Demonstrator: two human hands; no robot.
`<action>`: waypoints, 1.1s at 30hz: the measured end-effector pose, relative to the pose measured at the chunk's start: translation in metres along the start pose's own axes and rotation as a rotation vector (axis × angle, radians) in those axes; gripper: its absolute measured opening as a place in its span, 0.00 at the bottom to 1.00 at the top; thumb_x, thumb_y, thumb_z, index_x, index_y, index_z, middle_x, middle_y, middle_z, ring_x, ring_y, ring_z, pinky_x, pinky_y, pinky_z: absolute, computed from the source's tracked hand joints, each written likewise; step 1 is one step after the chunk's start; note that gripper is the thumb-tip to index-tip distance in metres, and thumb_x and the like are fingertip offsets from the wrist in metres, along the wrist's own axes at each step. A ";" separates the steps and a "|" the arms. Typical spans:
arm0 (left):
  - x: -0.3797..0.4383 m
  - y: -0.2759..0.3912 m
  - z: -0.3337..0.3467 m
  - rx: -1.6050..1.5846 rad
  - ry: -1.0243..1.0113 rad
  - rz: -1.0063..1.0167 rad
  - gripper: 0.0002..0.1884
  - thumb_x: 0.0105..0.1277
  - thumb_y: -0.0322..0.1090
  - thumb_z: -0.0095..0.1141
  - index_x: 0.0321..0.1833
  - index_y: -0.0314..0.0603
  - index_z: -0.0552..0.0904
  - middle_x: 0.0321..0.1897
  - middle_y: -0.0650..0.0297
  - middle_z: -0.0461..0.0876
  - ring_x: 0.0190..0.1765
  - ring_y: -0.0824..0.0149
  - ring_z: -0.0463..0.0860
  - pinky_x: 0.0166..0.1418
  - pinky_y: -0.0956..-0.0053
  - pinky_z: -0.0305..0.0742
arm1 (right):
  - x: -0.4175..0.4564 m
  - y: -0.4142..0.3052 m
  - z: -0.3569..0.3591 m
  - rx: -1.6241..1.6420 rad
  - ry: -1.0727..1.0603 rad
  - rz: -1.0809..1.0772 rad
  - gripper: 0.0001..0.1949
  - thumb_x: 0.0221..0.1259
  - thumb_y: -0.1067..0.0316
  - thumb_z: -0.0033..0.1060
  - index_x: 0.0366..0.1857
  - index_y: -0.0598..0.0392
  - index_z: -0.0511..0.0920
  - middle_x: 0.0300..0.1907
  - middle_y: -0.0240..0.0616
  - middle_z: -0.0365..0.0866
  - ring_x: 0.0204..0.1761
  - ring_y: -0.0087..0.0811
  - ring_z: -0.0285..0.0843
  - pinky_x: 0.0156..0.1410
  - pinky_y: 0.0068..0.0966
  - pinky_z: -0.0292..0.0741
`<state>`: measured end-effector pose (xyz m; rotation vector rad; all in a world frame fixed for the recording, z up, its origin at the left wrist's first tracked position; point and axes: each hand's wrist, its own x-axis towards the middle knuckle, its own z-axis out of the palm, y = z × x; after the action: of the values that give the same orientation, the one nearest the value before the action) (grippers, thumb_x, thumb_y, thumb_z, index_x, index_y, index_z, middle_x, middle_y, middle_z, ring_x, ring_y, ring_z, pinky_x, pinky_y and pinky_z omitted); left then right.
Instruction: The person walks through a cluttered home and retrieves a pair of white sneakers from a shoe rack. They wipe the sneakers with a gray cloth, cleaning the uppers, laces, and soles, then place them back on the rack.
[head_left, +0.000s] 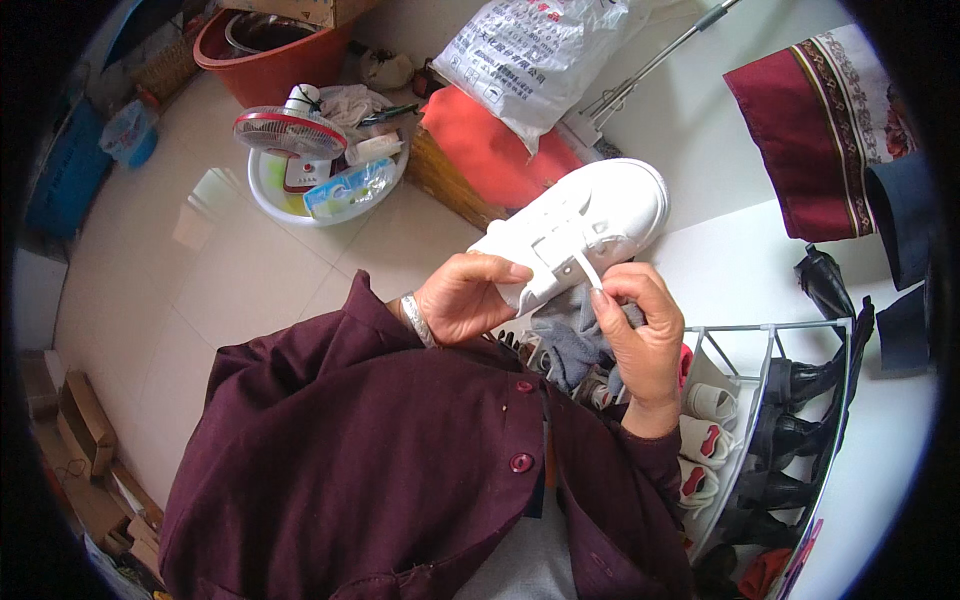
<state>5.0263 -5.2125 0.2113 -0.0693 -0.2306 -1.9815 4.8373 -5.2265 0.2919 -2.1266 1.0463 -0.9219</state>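
A white lace-up sneaker (626, 199) is held up before me, its toe pointing to the upper right. My left hand (472, 296) grips it by the heel end, with the thumb lying along the near side by the tongue. Between the thumb and fingers of my right hand (641, 322) is the white shoelace (588, 268), drawn out taut from the eyelets. Below the sneaker, partly behind my right hand, a grey cloth (570, 337) lies over other shoes. Where the lace runs under the far side of the shoe is too pale to make out.
A shoe rack (772, 328) with white shoes (705, 439) and black boots (795, 427) stands at my right. Ahead, a white basin (259, 184) holds a small fan (289, 131). Behind it are an orange-red tub (277, 64) and a printed white sack (525, 60). Cardboard (86, 427) lies at left.
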 end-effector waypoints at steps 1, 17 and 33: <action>0.000 0.000 -0.002 -0.011 0.000 -0.009 0.33 0.58 0.20 0.53 0.69 0.32 0.61 0.64 0.54 0.70 0.66 0.60 0.70 0.72 0.63 0.63 | 0.001 -0.004 -0.002 0.037 -0.011 -0.006 0.04 0.56 0.79 0.61 0.33 0.59 0.77 0.35 0.33 0.76 0.35 0.22 0.73 0.41 0.20 0.71; 0.009 0.019 0.001 0.334 0.010 0.025 0.32 0.62 0.33 0.61 0.68 0.35 0.65 0.62 0.57 0.73 0.64 0.62 0.73 0.71 0.66 0.63 | -0.004 -0.015 -0.022 -0.365 -0.174 -0.162 0.10 0.53 0.80 0.62 0.39 0.57 0.79 0.37 0.39 0.80 0.37 0.34 0.80 0.40 0.28 0.76; 0.036 0.044 0.008 1.009 0.038 -0.497 0.20 0.67 0.50 0.57 0.43 0.35 0.79 0.30 0.70 0.79 0.33 0.79 0.77 0.38 0.82 0.74 | 0.040 -0.025 -0.028 -0.374 -0.459 -0.423 0.13 0.48 0.62 0.70 0.39 0.51 0.83 0.35 0.33 0.79 0.36 0.31 0.77 0.40 0.29 0.75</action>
<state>5.0515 -5.2605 0.2305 0.7321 -1.2839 -2.1138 4.8442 -5.2524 0.3393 -2.7640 0.5736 -0.3845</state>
